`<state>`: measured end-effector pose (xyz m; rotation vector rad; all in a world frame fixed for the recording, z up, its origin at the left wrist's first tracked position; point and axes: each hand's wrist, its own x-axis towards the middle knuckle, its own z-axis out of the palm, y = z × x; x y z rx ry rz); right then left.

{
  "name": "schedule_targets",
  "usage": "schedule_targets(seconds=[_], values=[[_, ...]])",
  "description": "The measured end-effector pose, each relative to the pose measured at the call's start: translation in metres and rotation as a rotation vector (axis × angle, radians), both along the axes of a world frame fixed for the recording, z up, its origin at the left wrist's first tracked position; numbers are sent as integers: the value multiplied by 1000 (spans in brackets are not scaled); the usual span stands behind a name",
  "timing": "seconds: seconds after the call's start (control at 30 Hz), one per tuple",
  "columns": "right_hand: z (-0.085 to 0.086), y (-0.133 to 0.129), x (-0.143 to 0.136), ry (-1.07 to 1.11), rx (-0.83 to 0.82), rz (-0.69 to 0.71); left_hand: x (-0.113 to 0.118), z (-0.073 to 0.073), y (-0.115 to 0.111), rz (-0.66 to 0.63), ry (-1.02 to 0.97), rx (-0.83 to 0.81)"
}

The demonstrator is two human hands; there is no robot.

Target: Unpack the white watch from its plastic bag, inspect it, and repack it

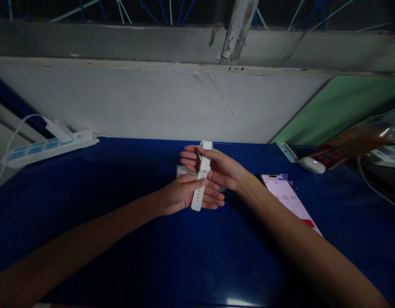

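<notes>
Dim room — cracked white wall behind blue table, green panel at right, peeling beam above.

Blue table with power strip, phone, white mouse.

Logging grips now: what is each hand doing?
Left hand: closed on the lower end of the white watch strap.
Right hand: closed on its upper part.
</notes>
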<state>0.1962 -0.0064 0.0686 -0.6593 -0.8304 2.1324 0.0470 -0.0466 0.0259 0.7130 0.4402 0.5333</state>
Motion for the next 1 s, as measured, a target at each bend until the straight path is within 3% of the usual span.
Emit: schedule_targets(seconds=[0.13,0.23,0.43,1.0], values=[[-3,4,4,4,-60,130,0,-6,-2,-95,-41,-20],[-7,6,6,-21,-106,135,0,-9,-2,-150,-82,-30],[-9,7,6,-39,-121,34,0,-9,-1,-81,-36,-54],[0,4,8,56,-67,111,0,-7,2,-104,-60,-82]])
